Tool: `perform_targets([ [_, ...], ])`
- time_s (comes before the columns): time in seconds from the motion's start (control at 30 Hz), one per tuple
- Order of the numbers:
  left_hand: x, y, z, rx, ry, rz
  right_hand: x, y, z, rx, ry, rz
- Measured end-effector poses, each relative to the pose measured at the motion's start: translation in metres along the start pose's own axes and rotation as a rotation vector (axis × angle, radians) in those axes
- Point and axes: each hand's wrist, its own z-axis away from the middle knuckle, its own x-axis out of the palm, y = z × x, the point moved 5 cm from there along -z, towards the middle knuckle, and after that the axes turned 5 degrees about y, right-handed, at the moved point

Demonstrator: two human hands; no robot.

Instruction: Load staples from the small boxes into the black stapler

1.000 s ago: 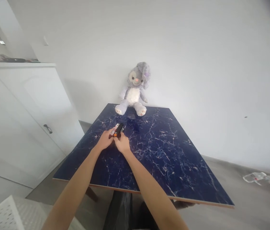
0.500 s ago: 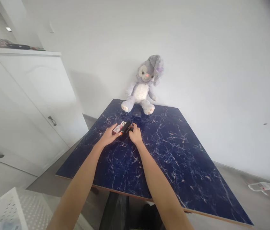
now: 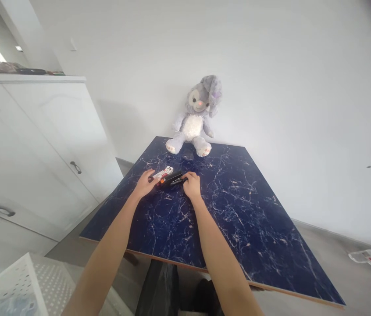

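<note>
My left hand (image 3: 145,183) curls round the near left end of a small white-and-red box (image 3: 165,173), its thumb by the orange end of a long black object (image 3: 173,178). That object has pale markings or metal along its side; its exact kind is too small to make out. At its other end, my right hand (image 3: 192,184) is closed, thumb and fingers gripping the tip. Both items are low over the blue marbled table (image 3: 238,215), box behind the black object.
A grey plush rabbit (image 3: 193,127) sits at the table's far edge against the wall. To the left stands a white cabinet (image 3: 50,131) with dark handles. A white perforated basket (image 3: 30,281) is at lower left, and a clear plastic item (image 3: 369,256) lies on the floor at right.
The black object has turned from slanting away to lying more crosswise. My right hand has shifted slightly right, and my left hand slightly left. The view has tilted a little.
</note>
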Motion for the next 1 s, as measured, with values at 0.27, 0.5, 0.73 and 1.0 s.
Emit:
perform_targets([
  [0.27, -0.018, 0.01, 0.005, 0.035, 0.255, -0.036, -0.006, -0.006, 0.005, -0.233, -0.094, 0.211],
  [0.5, -0.017, 0.004, 0.002, -0.197, 0.362, 0.388, 0.0, -0.004, 0.006, -0.255, -0.159, 0.25],
  [0.73, -0.003, 0.002, -0.004, -0.343, 0.159, 0.959, 0.008, -0.001, 0.004, -0.235, -0.221, 0.272],
  [1.0, 0.0, 0.002, -0.004, -0.333, 0.179, 0.835, 0.004, -0.005, 0.005, -0.256, -0.209, 0.285],
])
